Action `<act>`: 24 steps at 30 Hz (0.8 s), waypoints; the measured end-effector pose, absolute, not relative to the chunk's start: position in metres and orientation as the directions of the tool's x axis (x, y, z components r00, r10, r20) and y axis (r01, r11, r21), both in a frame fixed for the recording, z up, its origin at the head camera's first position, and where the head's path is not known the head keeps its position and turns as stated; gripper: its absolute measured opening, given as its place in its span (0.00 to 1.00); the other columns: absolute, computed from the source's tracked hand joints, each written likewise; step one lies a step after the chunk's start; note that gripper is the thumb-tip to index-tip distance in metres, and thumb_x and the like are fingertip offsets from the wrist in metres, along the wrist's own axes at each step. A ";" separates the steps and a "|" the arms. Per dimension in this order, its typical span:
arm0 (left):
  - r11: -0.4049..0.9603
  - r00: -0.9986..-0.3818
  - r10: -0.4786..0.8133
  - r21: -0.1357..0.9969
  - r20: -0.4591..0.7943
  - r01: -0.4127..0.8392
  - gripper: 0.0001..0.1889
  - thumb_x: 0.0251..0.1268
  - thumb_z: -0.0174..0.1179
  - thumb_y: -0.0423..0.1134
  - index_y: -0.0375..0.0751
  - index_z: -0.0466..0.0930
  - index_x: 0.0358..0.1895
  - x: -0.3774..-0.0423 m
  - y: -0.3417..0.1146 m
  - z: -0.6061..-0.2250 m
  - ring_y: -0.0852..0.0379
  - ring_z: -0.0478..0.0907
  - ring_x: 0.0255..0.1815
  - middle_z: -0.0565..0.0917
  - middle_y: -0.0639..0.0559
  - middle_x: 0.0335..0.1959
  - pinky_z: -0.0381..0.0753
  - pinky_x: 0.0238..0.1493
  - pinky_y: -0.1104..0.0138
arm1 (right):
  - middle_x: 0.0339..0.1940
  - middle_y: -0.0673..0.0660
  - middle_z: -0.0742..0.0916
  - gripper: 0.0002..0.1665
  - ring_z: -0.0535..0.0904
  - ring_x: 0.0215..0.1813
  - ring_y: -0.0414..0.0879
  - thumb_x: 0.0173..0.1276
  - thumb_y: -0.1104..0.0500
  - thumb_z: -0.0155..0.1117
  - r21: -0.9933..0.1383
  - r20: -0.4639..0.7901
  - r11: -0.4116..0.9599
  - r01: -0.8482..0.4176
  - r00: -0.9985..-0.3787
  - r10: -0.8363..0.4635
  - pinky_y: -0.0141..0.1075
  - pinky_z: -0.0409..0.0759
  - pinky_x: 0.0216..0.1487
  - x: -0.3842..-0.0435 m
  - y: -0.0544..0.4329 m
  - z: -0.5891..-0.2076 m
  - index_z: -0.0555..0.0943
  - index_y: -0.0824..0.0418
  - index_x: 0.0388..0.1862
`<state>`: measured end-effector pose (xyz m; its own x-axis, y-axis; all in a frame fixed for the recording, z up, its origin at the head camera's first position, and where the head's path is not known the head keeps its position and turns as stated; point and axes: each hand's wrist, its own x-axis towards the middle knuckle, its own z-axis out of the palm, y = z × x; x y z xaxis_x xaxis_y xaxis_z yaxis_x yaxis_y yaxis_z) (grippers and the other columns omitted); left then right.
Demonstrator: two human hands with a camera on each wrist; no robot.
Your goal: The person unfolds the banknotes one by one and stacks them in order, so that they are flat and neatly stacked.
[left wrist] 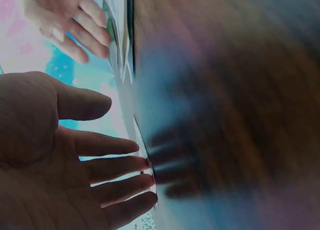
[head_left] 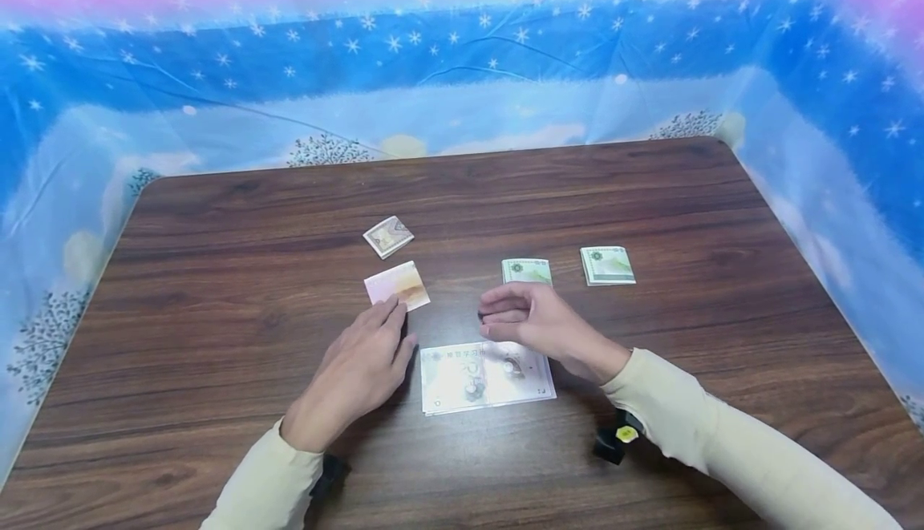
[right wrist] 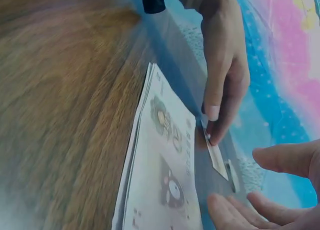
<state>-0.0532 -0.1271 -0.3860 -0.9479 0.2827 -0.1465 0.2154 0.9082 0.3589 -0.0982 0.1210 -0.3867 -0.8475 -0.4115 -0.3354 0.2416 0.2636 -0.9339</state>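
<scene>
In the head view my left hand (head_left: pixel 368 362) lies with its fingertips on a pink-and-orange folded banknote (head_left: pixel 399 285). Its fingers look straight in the left wrist view. My right hand (head_left: pixel 541 321) hovers over the far edge of a larger pale stack of play banknotes (head_left: pixel 455 390), fingers loosely bent. Nothing shows between its thumb (right wrist: pixel 287 160) and fingers in the right wrist view. A green folded banknote (head_left: pixel 525 270) sits just beyond the right hand, partly covered by it.
A brownish folded note (head_left: pixel 388 236) lies behind the pink-and-orange one. Another green folded note (head_left: pixel 607 265) lies to the right. All rest on a dark wooden table (head_left: pixel 216 289); a blue and pink snowflake cloth (head_left: pixel 447 41) hangs around its back and sides.
</scene>
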 end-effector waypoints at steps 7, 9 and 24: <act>0.883 -0.924 0.333 0.406 -0.188 0.236 0.27 0.80 0.46 0.41 0.25 0.64 0.72 -0.053 -0.120 -0.382 0.39 0.61 0.77 0.65 0.34 0.75 0.60 0.77 0.49 | 0.64 0.67 0.81 0.33 0.79 0.64 0.56 0.66 0.67 0.69 -0.923 -0.385 0.195 0.332 -0.816 -0.431 0.42 0.78 0.66 -0.105 0.109 -0.387 0.70 0.72 0.69; 0.874 -0.916 0.352 0.417 -0.192 0.248 0.26 0.80 0.46 0.41 0.26 0.65 0.72 -0.053 -0.117 -0.380 0.39 0.61 0.77 0.65 0.33 0.75 0.60 0.77 0.49 | 0.65 0.67 0.80 0.34 0.78 0.65 0.57 0.67 0.67 0.67 -0.923 -0.384 0.169 0.345 -0.807 -0.450 0.42 0.78 0.66 -0.107 0.107 -0.388 0.68 0.72 0.70; 0.819 -0.893 0.418 0.493 -0.167 0.292 0.27 0.80 0.48 0.42 0.28 0.65 0.73 -0.056 -0.113 -0.382 0.40 0.62 0.76 0.68 0.33 0.73 0.60 0.77 0.49 | 0.68 0.73 0.75 0.34 0.72 0.70 0.59 0.64 0.75 0.58 -0.851 -0.460 -0.027 0.524 -0.770 -0.441 0.43 0.71 0.72 -0.114 0.098 -0.389 0.64 0.78 0.70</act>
